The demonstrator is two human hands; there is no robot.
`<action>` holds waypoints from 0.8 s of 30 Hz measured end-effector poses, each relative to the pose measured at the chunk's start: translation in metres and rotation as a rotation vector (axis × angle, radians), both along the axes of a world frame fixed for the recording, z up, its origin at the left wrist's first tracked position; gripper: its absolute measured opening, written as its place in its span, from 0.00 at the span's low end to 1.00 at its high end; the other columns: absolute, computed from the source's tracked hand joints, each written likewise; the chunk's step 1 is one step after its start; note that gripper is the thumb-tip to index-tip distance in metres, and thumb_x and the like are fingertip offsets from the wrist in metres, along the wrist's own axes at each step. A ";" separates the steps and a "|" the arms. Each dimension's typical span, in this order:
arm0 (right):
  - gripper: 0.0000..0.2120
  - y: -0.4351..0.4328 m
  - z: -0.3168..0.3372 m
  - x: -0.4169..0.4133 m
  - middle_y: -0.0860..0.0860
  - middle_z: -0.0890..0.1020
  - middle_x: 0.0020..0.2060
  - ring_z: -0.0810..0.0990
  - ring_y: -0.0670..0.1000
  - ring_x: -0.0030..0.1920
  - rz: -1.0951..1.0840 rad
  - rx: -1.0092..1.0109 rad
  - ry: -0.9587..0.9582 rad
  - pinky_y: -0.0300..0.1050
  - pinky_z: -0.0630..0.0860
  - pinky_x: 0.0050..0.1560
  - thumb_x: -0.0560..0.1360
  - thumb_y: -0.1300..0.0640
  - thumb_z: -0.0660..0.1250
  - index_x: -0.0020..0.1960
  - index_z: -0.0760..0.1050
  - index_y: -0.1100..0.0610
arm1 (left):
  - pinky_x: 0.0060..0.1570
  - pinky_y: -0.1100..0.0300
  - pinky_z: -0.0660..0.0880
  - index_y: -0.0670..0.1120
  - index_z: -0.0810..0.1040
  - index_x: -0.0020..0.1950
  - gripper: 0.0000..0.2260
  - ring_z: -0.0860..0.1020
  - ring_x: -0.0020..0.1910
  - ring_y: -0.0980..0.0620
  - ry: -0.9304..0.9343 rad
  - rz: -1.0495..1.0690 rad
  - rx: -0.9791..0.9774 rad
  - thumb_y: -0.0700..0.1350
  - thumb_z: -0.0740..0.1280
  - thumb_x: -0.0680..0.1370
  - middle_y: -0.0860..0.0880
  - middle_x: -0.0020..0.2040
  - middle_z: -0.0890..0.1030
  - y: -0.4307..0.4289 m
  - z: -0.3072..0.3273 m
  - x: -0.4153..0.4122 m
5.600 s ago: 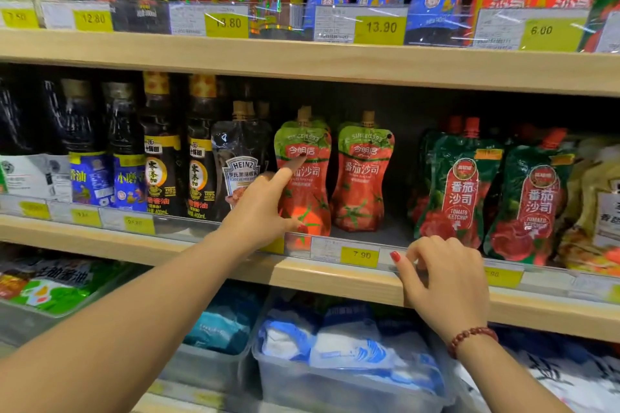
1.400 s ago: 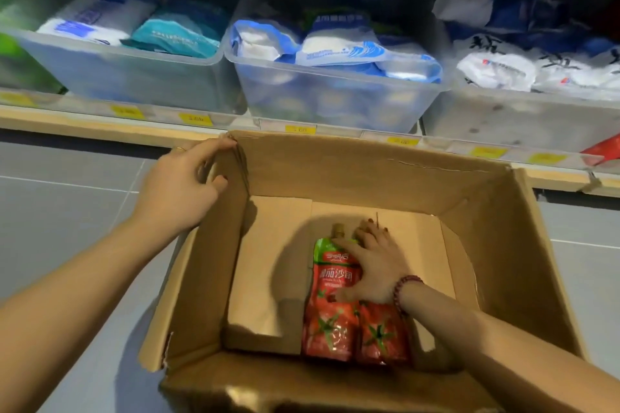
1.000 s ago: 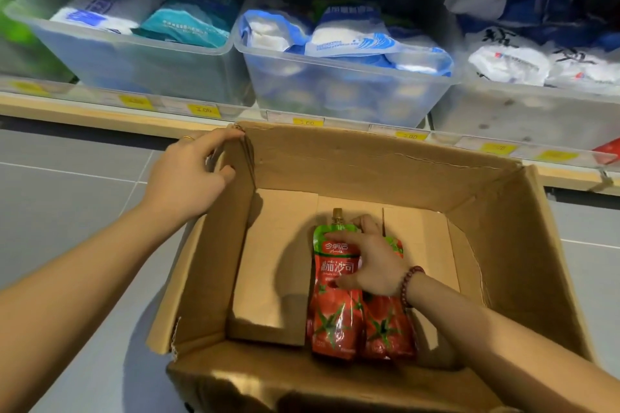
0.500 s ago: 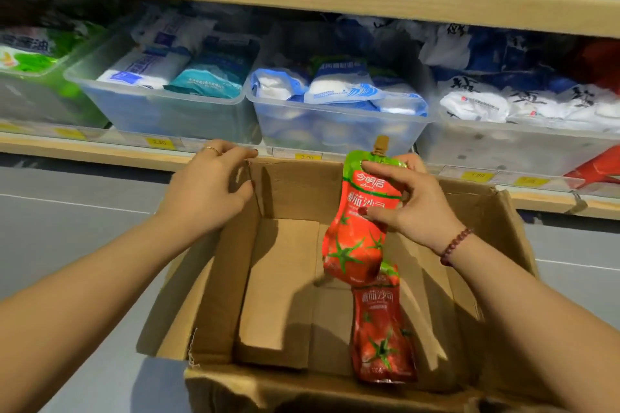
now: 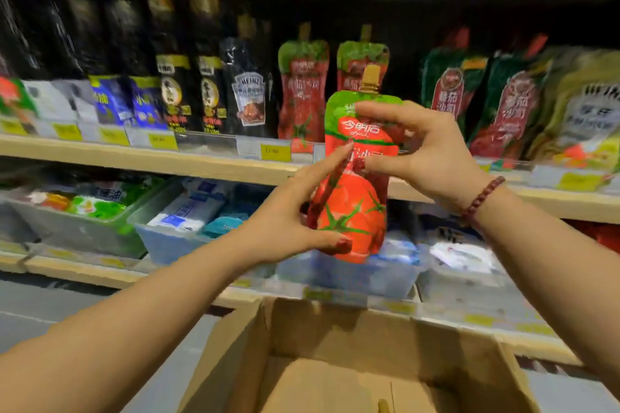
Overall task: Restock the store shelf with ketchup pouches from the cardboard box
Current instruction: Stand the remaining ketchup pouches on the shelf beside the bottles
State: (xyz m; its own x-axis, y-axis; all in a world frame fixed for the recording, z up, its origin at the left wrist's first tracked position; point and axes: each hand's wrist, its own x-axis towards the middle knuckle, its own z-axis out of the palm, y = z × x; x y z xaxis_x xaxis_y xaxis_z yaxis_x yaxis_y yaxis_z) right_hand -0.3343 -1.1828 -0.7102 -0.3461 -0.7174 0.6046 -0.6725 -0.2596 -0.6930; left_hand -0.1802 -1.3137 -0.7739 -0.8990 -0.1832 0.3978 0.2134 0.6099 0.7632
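Pouch [image 5: 355, 208], red, green top, tan cap, upright

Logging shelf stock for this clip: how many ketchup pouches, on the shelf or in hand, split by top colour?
Shelved light-green-topped pouches: 2
Held light-green-topped pouch: 1
Dark-green pouches: 2
Total: 5
Rows behind: cannot tell.

Left hand [image 5: 278, 228] now grips ketchup pouch [image 5: 352, 211], raised above box [image 5: 335, 315].

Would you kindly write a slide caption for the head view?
Left hand and right hand hold a ketchup pouch upright above the cardboard box, before matching pouches on the shelf.
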 end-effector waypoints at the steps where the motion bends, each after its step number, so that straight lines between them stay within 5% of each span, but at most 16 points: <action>1: 0.31 -0.005 0.012 -0.003 0.53 0.79 0.54 0.80 0.48 0.56 0.018 -0.011 -0.021 0.44 0.77 0.56 0.61 0.71 0.76 0.60 0.74 0.53 | 0.59 0.52 0.75 0.66 0.57 0.73 0.45 0.69 0.68 0.58 0.018 -0.013 0.036 0.40 0.78 0.66 0.60 0.72 0.65 -0.005 0.011 -0.005; 5: 0.29 -0.023 0.050 -0.013 0.48 0.79 0.55 0.79 0.42 0.55 0.039 -0.009 0.002 0.39 0.77 0.55 0.64 0.69 0.75 0.61 0.74 0.51 | 0.45 0.65 0.77 0.65 0.62 0.71 0.46 0.76 0.59 0.62 0.099 -0.021 0.103 0.34 0.78 0.63 0.61 0.66 0.72 -0.024 0.051 -0.023; 12: 0.42 -0.035 0.055 -0.029 0.41 0.71 0.61 0.79 0.41 0.55 0.189 0.175 -0.088 0.40 0.80 0.46 0.66 0.68 0.74 0.71 0.60 0.41 | 0.43 0.65 0.78 0.62 0.64 0.69 0.46 0.80 0.51 0.60 0.201 0.006 0.206 0.25 0.74 0.63 0.51 0.61 0.77 -0.042 0.070 -0.047; 18: 0.45 -0.050 0.033 -0.029 0.33 0.64 0.64 0.73 0.37 0.60 0.189 0.157 -0.033 0.40 0.79 0.51 0.67 0.69 0.73 0.71 0.56 0.37 | 0.55 0.52 0.78 0.67 0.65 0.68 0.46 0.76 0.62 0.54 0.192 0.026 0.112 0.31 0.78 0.62 0.52 0.68 0.72 -0.056 0.067 -0.054; 24: 0.42 -0.073 0.040 -0.042 0.38 0.67 0.65 0.74 0.41 0.61 0.115 0.070 0.011 0.40 0.79 0.50 0.65 0.67 0.76 0.69 0.62 0.39 | 0.50 0.58 0.79 0.71 0.59 0.69 0.44 0.77 0.56 0.57 0.168 0.187 0.004 0.43 0.78 0.65 0.56 0.61 0.73 -0.082 0.069 -0.056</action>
State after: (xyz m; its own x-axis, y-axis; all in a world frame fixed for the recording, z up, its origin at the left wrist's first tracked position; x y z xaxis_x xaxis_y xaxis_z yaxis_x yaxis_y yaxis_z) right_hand -0.3760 -1.2561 -0.6706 -0.2523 -0.7925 0.5552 -0.6489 -0.2871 -0.7047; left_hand -0.2363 -1.3954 -0.7051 -0.7707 -0.3423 0.5374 0.2210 0.6476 0.7293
